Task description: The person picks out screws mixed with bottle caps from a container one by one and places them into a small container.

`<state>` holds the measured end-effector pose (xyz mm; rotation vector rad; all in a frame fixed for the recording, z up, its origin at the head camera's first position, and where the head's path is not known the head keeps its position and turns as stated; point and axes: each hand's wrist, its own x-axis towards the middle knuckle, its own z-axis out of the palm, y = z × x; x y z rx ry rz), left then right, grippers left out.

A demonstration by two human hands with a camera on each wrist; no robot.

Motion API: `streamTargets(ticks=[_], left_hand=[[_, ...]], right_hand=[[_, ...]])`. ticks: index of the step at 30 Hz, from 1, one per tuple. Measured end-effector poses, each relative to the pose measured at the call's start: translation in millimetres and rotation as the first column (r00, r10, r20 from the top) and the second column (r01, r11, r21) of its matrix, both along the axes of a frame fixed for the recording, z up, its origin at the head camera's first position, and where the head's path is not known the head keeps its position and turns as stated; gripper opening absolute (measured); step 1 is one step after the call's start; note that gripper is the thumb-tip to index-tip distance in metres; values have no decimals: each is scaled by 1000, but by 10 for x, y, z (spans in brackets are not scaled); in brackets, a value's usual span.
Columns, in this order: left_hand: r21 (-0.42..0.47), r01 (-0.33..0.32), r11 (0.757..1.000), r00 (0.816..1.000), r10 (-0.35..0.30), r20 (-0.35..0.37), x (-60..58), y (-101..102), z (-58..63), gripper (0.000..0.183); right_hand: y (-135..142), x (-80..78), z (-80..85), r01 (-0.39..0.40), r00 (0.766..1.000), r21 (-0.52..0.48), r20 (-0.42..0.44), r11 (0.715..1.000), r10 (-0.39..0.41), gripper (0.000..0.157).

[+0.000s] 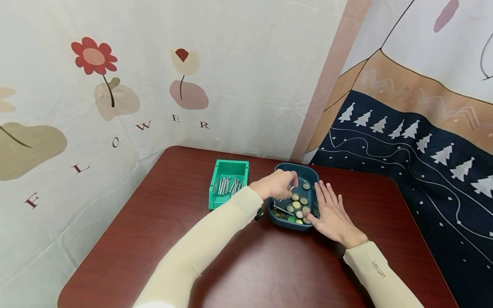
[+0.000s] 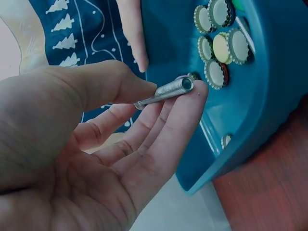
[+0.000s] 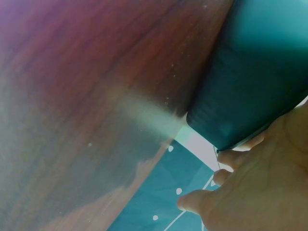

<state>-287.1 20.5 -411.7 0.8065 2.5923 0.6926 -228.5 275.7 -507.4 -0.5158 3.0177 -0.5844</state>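
My left hand [image 1: 274,185] is over the blue bin [image 1: 294,167] and pinches a silver threaded bolt [image 2: 168,91] between thumb and fingers. Inside the bin lie several bottle caps [image 1: 296,205], pale side up on many of them, with another long bolt [image 1: 283,210] among them near the left wall. My right hand [image 1: 335,216] lies along the bin's right rim with straight fingers, its thumb reaching over the caps. In the right wrist view, some fingertips are hidden behind the bin's outer wall [image 3: 245,91].
A green bin [image 1: 233,164] with several bolts [image 1: 227,185] stands left of the blue one, partly behind my left forearm. Both sit near the back edge of the dark red table [image 1: 246,265]. Printed cloth [image 1: 246,77] hangs behind.
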Motion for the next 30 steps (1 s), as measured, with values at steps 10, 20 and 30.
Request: streamTargets(ticks=[10,20,30], left_hand=[[16,-62,998,998,62,12,-71,-190,24,31],[44,-85,995,995,83,46,-235,-382,-33,32],[73,-142,987,990,143,-11,-76,-621,117,32]], right_hand=[[-4,-13,-10,3,1000,-2,1,1000,-3,108],[-3,-20,-25,2,1000,-8,1,1000,-2,108],[13,-46,-35,7,1000,1,7,1000,-7,110]])
